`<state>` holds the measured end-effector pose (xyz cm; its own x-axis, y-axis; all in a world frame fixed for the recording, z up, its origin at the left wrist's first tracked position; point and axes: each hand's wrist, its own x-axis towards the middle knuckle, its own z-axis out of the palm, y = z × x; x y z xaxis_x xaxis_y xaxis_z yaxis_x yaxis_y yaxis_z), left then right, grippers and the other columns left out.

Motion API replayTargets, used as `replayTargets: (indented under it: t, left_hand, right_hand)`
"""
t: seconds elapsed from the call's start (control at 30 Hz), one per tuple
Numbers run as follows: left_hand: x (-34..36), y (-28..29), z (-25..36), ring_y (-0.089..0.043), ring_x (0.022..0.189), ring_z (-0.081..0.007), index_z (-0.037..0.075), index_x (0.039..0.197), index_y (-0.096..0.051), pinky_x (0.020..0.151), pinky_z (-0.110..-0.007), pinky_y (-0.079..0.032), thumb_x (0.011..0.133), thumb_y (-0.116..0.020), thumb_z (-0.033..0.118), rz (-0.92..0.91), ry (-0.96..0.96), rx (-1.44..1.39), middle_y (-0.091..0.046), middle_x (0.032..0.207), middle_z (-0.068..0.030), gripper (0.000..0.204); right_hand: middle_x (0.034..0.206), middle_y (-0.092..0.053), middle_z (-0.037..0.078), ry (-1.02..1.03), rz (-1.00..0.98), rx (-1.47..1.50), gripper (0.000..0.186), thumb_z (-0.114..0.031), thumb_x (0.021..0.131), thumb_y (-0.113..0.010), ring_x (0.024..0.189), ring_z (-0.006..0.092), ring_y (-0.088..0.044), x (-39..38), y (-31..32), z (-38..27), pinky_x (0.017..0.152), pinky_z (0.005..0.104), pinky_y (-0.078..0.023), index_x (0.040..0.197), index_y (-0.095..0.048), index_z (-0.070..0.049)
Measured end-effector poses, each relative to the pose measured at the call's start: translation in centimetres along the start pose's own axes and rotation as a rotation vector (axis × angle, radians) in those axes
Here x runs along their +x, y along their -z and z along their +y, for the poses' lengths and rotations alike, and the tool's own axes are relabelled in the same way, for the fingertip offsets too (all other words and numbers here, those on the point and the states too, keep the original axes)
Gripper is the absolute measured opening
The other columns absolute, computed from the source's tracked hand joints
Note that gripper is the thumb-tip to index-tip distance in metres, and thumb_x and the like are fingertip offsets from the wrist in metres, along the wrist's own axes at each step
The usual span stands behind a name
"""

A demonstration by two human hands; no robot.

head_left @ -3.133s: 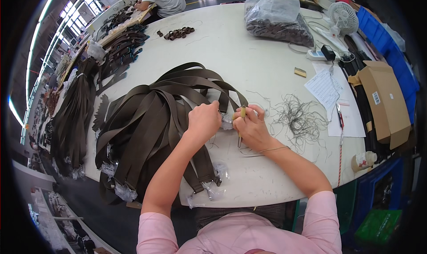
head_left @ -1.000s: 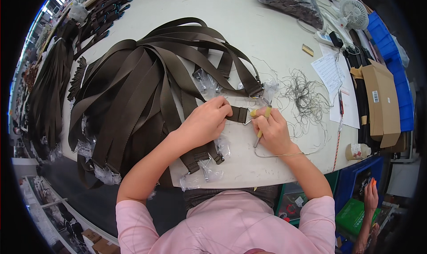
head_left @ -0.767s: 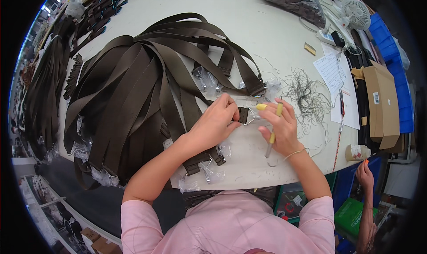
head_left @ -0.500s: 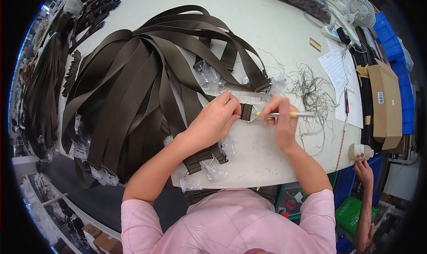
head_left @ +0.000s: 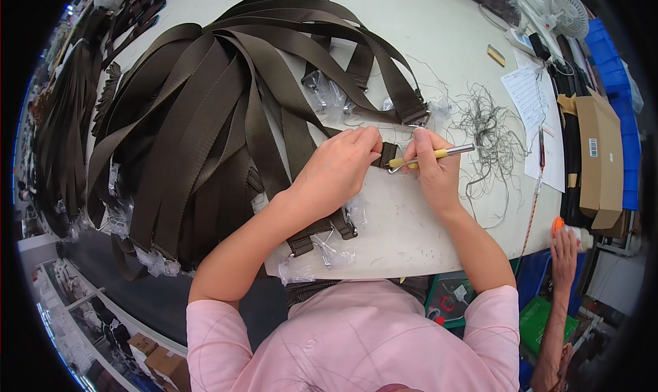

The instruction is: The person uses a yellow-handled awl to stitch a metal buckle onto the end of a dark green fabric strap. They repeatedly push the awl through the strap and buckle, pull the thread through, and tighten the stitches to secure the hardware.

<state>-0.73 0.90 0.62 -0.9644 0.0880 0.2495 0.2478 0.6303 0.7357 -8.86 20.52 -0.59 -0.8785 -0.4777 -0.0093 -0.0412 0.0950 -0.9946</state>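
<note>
My left hand (head_left: pixel 343 160) is closed on the end of a dark brown webbing strap (head_left: pixel 388 155), its fingers pinching just behind the stitched end. In my right hand (head_left: pixel 436 172) is a slim pen-like tool (head_left: pixel 458 150) with a yellow body and a silver end. The tool's yellow end reaches the strap end, where a metal ring shows in part; whether they touch I cannot tell. A large bundle of dark brown straps (head_left: pixel 199 111) spreads to the left and beyond my left hand. Clear plastic wraps (head_left: pixel 336 249) cover metal fittings on several strap ends.
Loose dark threads (head_left: pixel 483 121) lie in a tangle right of my hand. Beyond are papers (head_left: pixel 528 93), a small yellowish block (head_left: pixel 496 55), a white fan (head_left: pixel 566 15) and a cardboard box (head_left: pixel 600 159). Another person's hand (head_left: pixel 565 251) is at a pale bottle (head_left: pixel 581 240).
My right hand has tilted the pen-like tool, its silver end now raised. My left hand still pinches the strap. The other person's hand has moved up over the bottle, which now shows an orange end.
</note>
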Motion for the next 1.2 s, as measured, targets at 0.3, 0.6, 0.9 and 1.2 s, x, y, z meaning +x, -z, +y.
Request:
replayTargets:
  t: [0.3, 0.6, 0.9, 1.2]
  left_hand:
    - [0.0, 0.0, -0.2, -0.065, 0.082, -0.0388, 0.000, 0.100, -0.052, 0.071, -0.046, -0.051, 0.096, -0.065, 0.001, 0.004, 0.006, -0.004, -0.065, 0.092, -0.0169, 0.014]
    - [0.5, 0.2, -0.5, -0.070, 0.086, -0.0315, -0.002, 0.106, -0.055, 0.076, -0.039, -0.056, 0.098, -0.060, -0.001, -0.023, 0.296, -0.257, -0.070, 0.100, -0.0184, 0.010]
    - [3.6, -1.5, 0.5, -0.070, 0.083, -0.0261, 0.000, 0.102, -0.071, 0.075, -0.039, -0.054, 0.090, -0.079, 0.023, -0.052, 0.354, 0.030, -0.071, 0.094, -0.0121, 0.028]
    - [4.0, -1.5, -0.8, -0.073, 0.072, -0.0148, -0.003, 0.098, -0.075, 0.067, -0.031, -0.056, 0.101, -0.067, 0.021, -0.030, 0.502, -0.224, -0.075, 0.082, -0.0092, 0.026]
  right_hand:
    - [0.073, -0.063, -0.001, 0.013, -0.006, -0.052, 0.042, -0.029, 0.112, -0.055, 0.065, 0.0049, -0.056, 0.0, -0.1, 0.0, 0.058, 0.0233, -0.049, 0.082, -0.066, -0.003]
    - [0.068, -0.055, 0.000, -0.059, 0.151, 0.207, 0.050, -0.034, 0.113, -0.050, 0.055, 0.0075, -0.056, 1.1, 1.4, -0.5, 0.049, 0.0232, -0.042, 0.072, -0.056, -0.006]
    - [0.065, -0.049, -0.001, -0.028, 0.214, 0.313, 0.055, -0.042, 0.114, -0.044, 0.054, 0.0070, -0.047, 2.3, 1.1, 1.1, 0.048, 0.0235, -0.038, 0.071, -0.052, -0.009]
    - [0.076, -0.061, 0.004, -0.016, 0.169, 0.208, 0.049, -0.035, 0.114, -0.048, 0.062, 0.0100, -0.060, 1.7, 0.4, 0.8, 0.051, 0.0261, -0.054, 0.081, -0.061, -0.001]
